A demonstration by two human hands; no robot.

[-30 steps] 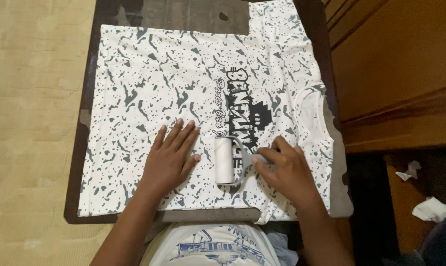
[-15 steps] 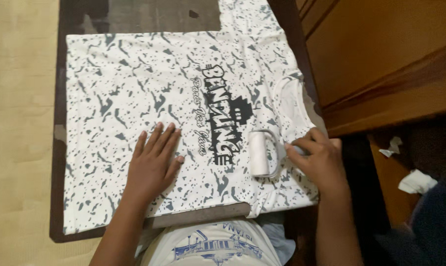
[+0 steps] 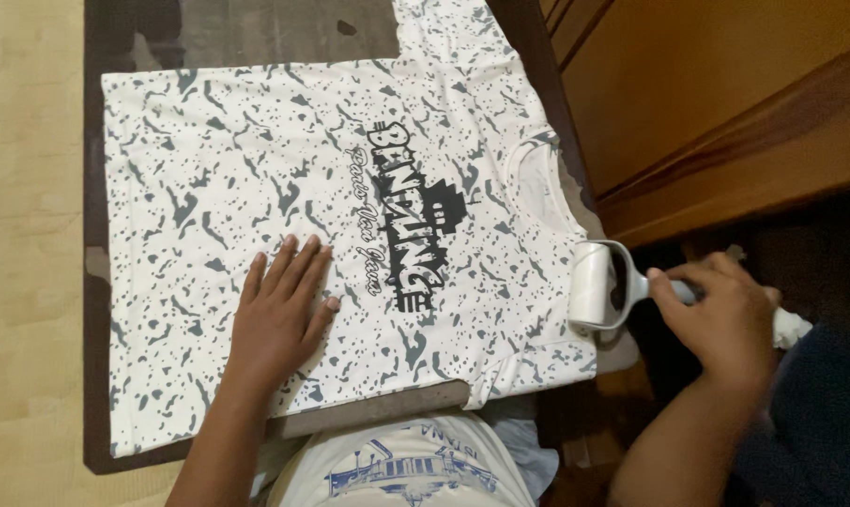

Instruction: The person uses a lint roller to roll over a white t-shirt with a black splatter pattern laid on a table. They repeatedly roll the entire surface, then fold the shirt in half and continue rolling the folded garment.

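Head view shows my right hand [image 3: 725, 319] closed around the handle of the lint roller [image 3: 594, 285], fingers wrapped tight, with the white roll sitting at the shoulder edge of the T-shirt [image 3: 284, 178], just past the collar [image 3: 537, 183] and half over the table's rim. I judge the stroke is at its outer end, so the roll should be kept flat and square to the fabric, not tipped on one corner, or it will only catch a narrow strip. My left hand [image 3: 279, 319] lies open and flat on the lower middle of the shirt, palm down, holding nothing, beside the dark printed lettering [image 3: 406, 221]. That pinning matters, I think: a sticky roll tends to drag thin cloth into folds unless it is held taut near the stroke, and the left hand sits well apart from the roller now. The shirt is spread front-up over the dark table [image 3: 94, 282], with wooden furniture [image 3: 725, 103] to the right.
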